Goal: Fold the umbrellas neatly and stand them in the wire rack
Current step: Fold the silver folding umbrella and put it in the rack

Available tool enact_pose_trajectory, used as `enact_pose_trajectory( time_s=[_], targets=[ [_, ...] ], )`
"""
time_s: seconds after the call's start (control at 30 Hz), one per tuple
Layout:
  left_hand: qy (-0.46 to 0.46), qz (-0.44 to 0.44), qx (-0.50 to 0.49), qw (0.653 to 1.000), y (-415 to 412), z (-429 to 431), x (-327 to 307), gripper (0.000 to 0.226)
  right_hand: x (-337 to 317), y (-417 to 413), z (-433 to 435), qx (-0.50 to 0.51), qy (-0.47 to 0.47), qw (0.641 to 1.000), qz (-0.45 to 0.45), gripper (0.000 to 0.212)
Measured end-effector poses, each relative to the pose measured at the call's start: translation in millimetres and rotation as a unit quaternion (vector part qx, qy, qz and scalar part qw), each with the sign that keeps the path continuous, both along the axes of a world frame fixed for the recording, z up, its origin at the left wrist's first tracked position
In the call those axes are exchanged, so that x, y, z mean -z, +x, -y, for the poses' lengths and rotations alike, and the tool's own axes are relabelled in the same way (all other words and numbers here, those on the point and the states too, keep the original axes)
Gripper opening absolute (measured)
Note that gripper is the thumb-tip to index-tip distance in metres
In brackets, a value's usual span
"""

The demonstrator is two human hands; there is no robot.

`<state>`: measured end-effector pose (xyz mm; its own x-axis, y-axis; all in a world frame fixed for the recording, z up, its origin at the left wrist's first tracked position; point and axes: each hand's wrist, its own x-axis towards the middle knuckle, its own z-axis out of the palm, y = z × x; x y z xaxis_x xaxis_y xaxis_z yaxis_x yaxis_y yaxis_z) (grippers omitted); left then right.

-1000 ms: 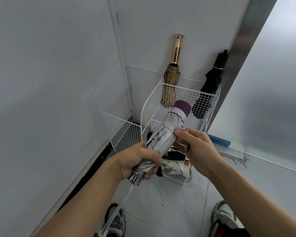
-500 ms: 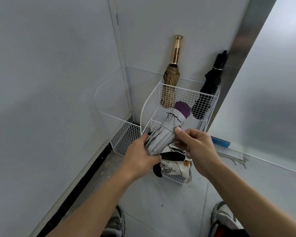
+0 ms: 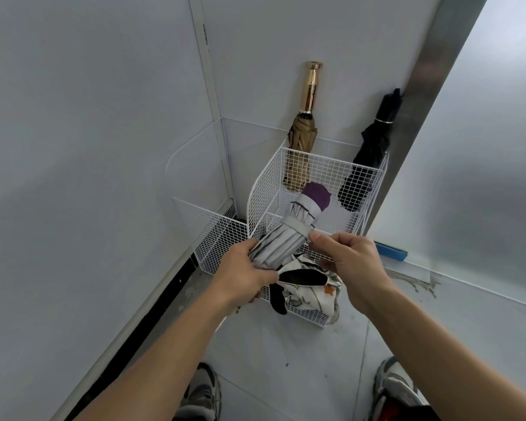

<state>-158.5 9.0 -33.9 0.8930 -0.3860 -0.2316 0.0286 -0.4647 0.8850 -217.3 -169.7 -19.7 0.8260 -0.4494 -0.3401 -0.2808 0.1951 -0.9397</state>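
Observation:
A folded silver umbrella (image 3: 289, 230) with a purple top points up and away from me, just in front of the white wire rack (image 3: 331, 165). My left hand (image 3: 243, 275) grips its lower end. My right hand (image 3: 343, 259) pinches the end of the silver strap that wraps round the canopy. In the rack a tan umbrella with a gold handle (image 3: 304, 129) stands at the back left and a black umbrella (image 3: 369, 153) at the back right. A white patterned umbrella (image 3: 310, 287) with black parts lies crumpled in the rack's low front section.
A second, lower wire basket (image 3: 213, 235) sits left of the rack in the wall corner. A blue block (image 3: 390, 252) lies on the ledge at the right. My two shoes (image 3: 201, 393) stand on the grey floor below.
The umbrella's shaft, which stuck out below my left hand a second ago, no longer shows. The strap now lies round the canopy, with my right hand at its end.

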Motion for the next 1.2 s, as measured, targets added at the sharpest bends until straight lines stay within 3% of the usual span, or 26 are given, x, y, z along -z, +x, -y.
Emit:
enact_pose_trajectory(
  time_s=[0.13,0.23,0.3,0.37,0.43,0.47,0.5,0.57,0.63,0.7,0.83,0.97,1.2],
  targets=[
    [-0.102,-0.231,0.068,0.965,-6.1,-0.9,-15.2,0.022,-5.7,-1.5,2.8,-0.035,0.093,0.994,0.04,0.029],
    [-0.136,-0.307,0.117,0.935,-6.8,-3.5,-16.1,0.012,-5.3,-1.9,0.8,-0.029,0.111,0.991,0.065,0.019],
    [-0.102,-0.251,0.106,0.957,-7.8,-2.3,-14.2,0.018,-1.6,-0.8,-3.7,0.001,0.085,0.995,0.055,0.021],
    [0.035,-0.072,0.088,0.993,-13.2,2.7,-6.8,0.038,2.6,0.2,-8.9,0.029,0.039,0.998,0.042,0.024],
    [0.185,0.13,0.067,0.972,-20.8,6.2,1.3,0.046,3.7,1.8,-12.2,0.032,0.011,0.999,0.036,0.025],
    [0.183,0.164,0.057,0.968,-22.2,7.2,3.1,0.042,2.1,2.4,-11.1,0.026,0.013,0.999,0.032,0.025],
    [0.144,0.143,0.051,0.978,-20.3,7.7,3.8,0.035,-0.2,3.1,-7.7,0.017,0.023,0.999,0.026,0.024],
    [0.029,0.013,0.032,0.999,-13.0,5.4,0.9,0.026,-5.0,3.3,2.3,-0.015,0.056,0.998,0.015,0.023],
    [-0.037,-0.106,0.026,0.993,-6.7,1.8,-3.4,0.025,-8.7,1.7,11.2,-0.057,0.052,0.997,-0.001,0.026],
    [-0.058,-0.169,0.042,0.983,-4.5,-1.6,-4.9,0.025,-10.1,0.2,14.2,-0.081,0.01,0.996,-0.027,0.028],
    [-0.084,-0.236,0.047,0.967,-3.0,-6.0,0.3,0.03,-12.8,1.4,15.7,-0.076,-0.032,0.995,-0.05,0.024],
    [-0.1,-0.267,0.04,0.958,-2.2,-6.5,8.1,0.039,-15.1,3.0,13.7,-0.058,0.031,0.997,-0.042,0.02],
    [-0.164,-0.319,0.041,0.933,0.8,-3.4,6.4,0.024,-17.1,-1.1,17.1,-0.056,0.093,0.993,-0.037,0.014]
  ],
)
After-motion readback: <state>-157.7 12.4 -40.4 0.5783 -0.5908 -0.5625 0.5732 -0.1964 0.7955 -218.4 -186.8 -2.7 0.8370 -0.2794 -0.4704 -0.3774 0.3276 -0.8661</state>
